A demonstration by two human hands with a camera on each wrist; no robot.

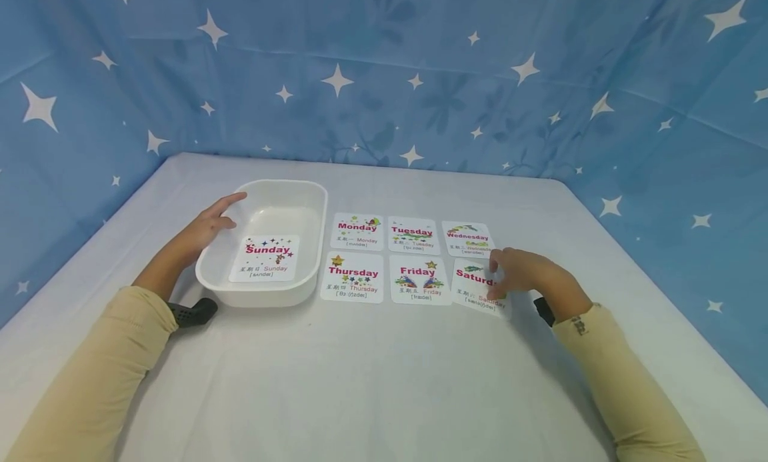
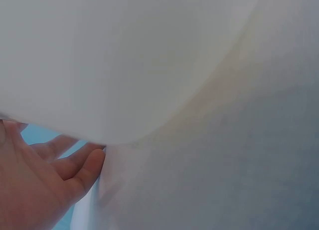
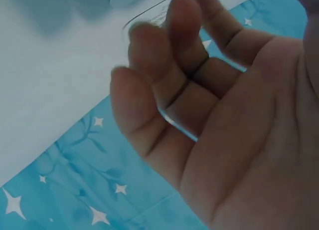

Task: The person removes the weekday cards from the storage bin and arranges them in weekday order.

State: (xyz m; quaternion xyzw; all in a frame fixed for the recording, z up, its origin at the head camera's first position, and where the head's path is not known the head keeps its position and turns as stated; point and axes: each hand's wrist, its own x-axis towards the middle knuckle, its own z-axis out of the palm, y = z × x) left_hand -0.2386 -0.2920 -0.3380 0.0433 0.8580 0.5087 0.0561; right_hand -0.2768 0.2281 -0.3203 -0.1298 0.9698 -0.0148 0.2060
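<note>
A white plastic tub point(image 1: 264, 296) stands on the left of the table, with a "Sunday" card point(image 1: 265, 259) face up inside. My left hand point(image 1: 206, 230) holds the tub's left rim; index finger and thumb reach over the edge, while in the left wrist view other fingers point(image 2: 87, 170) touch its outer wall. On the right, my right hand point(image 1: 528, 277) is over the "Saturday" card point(image 1: 474, 285), fingers loosely bent, covering its right part. That card lies slightly turned. In the right wrist view the fingers point(image 3: 149, 50) are near a card edge, with nothing visible in the palm.
Cards lie in two rows: Monday point(image 1: 357, 233), Tuesday point(image 1: 413, 236) and Wednesday point(image 1: 467, 241) behind, Thursday point(image 1: 352, 279) and Friday point(image 1: 420, 281) in front with Saturday. A white cloth covers the table point(image 1: 360, 382). A blue star-patterned curtain point(image 1: 384, 69) hangs around it.
</note>
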